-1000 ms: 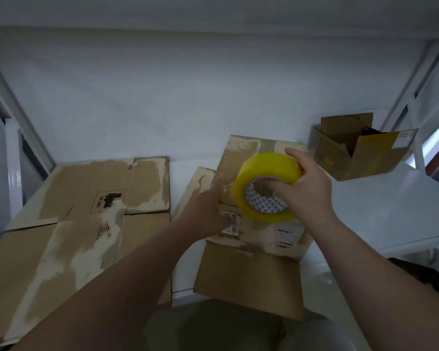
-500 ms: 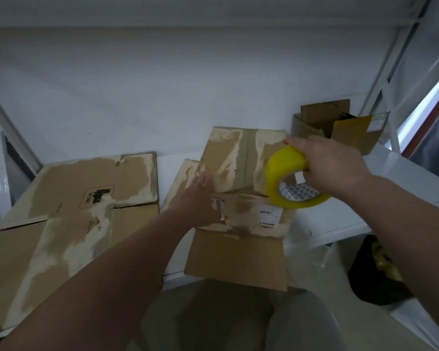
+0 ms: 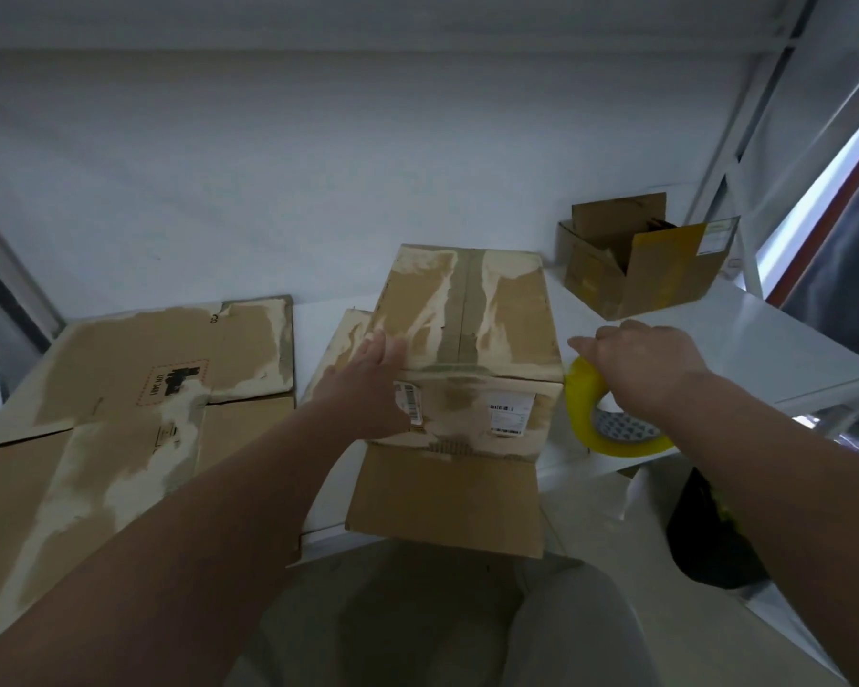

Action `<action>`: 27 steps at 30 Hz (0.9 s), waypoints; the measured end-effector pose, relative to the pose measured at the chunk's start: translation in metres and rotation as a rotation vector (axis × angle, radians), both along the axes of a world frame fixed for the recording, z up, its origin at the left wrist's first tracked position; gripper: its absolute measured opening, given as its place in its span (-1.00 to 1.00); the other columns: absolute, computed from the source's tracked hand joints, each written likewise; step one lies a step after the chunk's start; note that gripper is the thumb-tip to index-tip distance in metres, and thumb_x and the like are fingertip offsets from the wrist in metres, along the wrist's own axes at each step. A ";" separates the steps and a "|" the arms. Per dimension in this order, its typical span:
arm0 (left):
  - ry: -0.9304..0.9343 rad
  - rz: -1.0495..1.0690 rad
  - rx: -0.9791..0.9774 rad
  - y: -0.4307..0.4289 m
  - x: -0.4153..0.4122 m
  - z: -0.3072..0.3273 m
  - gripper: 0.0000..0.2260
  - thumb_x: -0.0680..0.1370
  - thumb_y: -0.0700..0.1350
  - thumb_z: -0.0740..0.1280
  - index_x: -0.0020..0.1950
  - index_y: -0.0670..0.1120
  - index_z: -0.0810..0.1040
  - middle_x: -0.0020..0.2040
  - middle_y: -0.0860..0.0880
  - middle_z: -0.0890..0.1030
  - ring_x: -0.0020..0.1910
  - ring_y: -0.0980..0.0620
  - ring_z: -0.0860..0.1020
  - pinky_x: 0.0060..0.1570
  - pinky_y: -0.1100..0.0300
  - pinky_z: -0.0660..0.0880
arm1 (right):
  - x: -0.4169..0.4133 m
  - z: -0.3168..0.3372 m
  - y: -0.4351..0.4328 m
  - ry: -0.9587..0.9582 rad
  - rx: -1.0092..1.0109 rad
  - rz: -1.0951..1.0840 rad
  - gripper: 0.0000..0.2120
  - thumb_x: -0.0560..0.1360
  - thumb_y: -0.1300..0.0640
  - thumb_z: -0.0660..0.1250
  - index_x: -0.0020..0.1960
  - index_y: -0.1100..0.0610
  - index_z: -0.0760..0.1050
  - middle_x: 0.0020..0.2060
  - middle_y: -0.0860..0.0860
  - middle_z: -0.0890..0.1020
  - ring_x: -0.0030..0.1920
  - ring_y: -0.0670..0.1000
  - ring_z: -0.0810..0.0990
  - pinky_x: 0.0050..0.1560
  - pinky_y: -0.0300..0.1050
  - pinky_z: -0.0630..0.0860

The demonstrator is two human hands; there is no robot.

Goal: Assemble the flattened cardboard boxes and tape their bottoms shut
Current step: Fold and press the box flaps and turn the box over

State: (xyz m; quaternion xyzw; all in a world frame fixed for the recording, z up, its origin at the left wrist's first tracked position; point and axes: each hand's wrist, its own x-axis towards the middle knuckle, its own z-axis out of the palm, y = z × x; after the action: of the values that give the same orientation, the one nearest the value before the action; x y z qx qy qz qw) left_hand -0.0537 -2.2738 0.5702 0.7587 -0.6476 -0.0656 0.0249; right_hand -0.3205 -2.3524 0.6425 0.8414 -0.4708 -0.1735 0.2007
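Head view: the box [image 3: 467,314] stands on the white table [image 3: 764,349] at the middle of its near edge, just ahead of the person. It is brown cardboard, set up with its closed face upward. That face is scarred with pale patches where the paper skin has torn off, and a strip of tape runs down the middle seam from the far edge to the near one. The near side carries two white labels [image 3: 509,414], one at the left corner and one toward the right. Below them a plain flap [image 3: 447,503] hangs down over the table edge.

By count: one set-up box; one open box [image 3: 665,275] at the far right of the table, its flaps up; flat boxes [image 3: 120,389] on the left, at least two sheets overlapping, and one more flat piece [image 3: 343,339] showing from under the box's left side; one yellow roll [image 3: 586,394] of tape.

The left hand [image 3: 368,384] lies on the box's near left corner, its fingers fairly straight and laid on the top face and its palm against the edge. The right hand [image 3: 645,364] is just to the right of the box, fingers curled over the top of the roll and gripping it. The roll stands on edge, beside the box's right side, at the table's near rim.
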 end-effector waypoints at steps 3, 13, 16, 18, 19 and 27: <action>0.007 -0.003 0.013 0.001 0.000 0.001 -0.12 0.44 0.08 0.38 0.55 0.04 -0.14 0.57 0.00 -0.14 0.55 -0.01 -0.12 0.41 -0.24 0.13 | -0.001 -0.007 -0.002 0.003 0.001 0.001 -0.36 0.47 0.17 0.35 0.47 -0.02 0.16 0.29 0.02 0.43 0.30 0.08 0.40 0.12 0.00 0.49; -0.016 0.012 0.045 0.003 -0.002 0.004 -0.10 0.44 0.11 0.38 0.55 0.10 -0.19 0.57 0.00 -0.20 0.55 0.01 -0.17 0.43 -0.25 -0.01 | -0.004 -0.022 -0.004 -0.021 0.009 0.026 -0.31 0.48 0.18 0.33 0.51 -0.03 0.10 0.29 0.00 0.43 0.29 0.07 0.40 0.08 -0.05 0.47; -0.021 0.022 0.062 0.005 -0.004 0.007 -0.10 0.45 0.09 0.37 0.55 0.13 -0.22 0.57 -0.01 -0.22 0.55 0.00 -0.18 0.43 -0.25 -0.09 | -0.004 -0.028 -0.005 -0.034 0.012 0.037 -0.34 0.50 0.18 0.30 0.51 -0.03 0.10 0.28 0.00 0.43 0.29 0.06 0.40 0.09 -0.06 0.46; -0.031 0.024 0.078 0.006 -0.006 0.009 -0.11 0.46 0.09 0.37 0.54 0.17 -0.23 0.57 -0.02 -0.23 0.55 0.00 -0.20 0.43 -0.26 -0.13 | -0.004 -0.033 -0.006 -0.037 0.013 0.044 -0.38 0.51 0.19 0.28 0.49 -0.02 0.12 0.26 0.00 0.44 0.27 0.06 0.41 0.08 -0.07 0.46; -0.041 0.024 0.084 0.006 -0.007 0.010 -0.11 0.46 0.09 0.36 0.53 0.19 -0.24 0.57 -0.03 -0.24 0.55 0.00 -0.20 0.42 -0.27 -0.14 | -0.004 -0.036 -0.007 -0.039 0.011 0.045 -0.39 0.51 0.20 0.28 0.49 -0.02 0.12 0.24 0.00 0.45 0.26 0.06 0.42 0.07 -0.07 0.45; -0.154 0.046 0.077 -0.002 -0.031 0.011 -0.13 0.46 0.17 0.34 0.52 0.22 -0.24 0.56 -0.13 -0.23 0.54 -0.20 -0.19 0.39 -0.35 -0.17 | -0.001 -0.047 -0.011 -0.071 -0.013 0.067 -0.51 0.53 0.15 0.25 0.42 0.02 0.22 0.18 0.01 0.47 0.22 0.06 0.43 0.04 -0.09 0.43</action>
State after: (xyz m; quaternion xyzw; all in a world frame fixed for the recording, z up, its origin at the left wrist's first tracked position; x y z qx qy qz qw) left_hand -0.0844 -2.2761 0.5808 0.7764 -0.6272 -0.0314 -0.0526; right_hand -0.3218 -2.3636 0.5957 0.8610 -0.4504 -0.1336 0.1948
